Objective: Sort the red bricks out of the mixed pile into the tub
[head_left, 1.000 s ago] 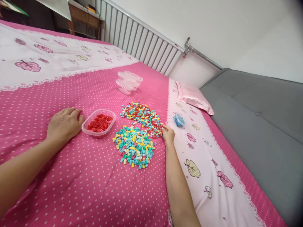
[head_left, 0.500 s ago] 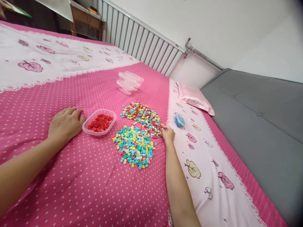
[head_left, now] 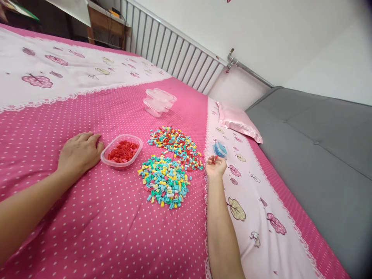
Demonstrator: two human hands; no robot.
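My left hand [head_left: 80,152] lies flat on the bedspread, fingers stretched, its thumb side next to a clear plastic box of red building bricks [head_left: 123,151]. My right hand [head_left: 216,167] is turned palm up with curled fingers, and a bit of red brick [head_left: 215,158] shows between them; how many pieces it holds I cannot tell. Just beyond that hand stands a small clear box of blue bricks [head_left: 220,148]. Left of it spreads a pile of mixed bricks with many red ones [head_left: 174,143]. Nearer me is a second pile [head_left: 167,182], mostly turquoise, green and yellow.
Stacked clear plastic containers [head_left: 159,101] sit farther back on the pink dotted bedspread [head_left: 116,224]. A pink pillow [head_left: 240,122] lies by the grey padded headboard [head_left: 314,155]. A metal rail [head_left: 174,42] runs along the far side, with a wooden table [head_left: 104,23] behind.
My right hand has moved right, away from the edge of the red-flecked pile toward the blue box, and turned palm up with red brick in its fingers. My left hand has stayed put.
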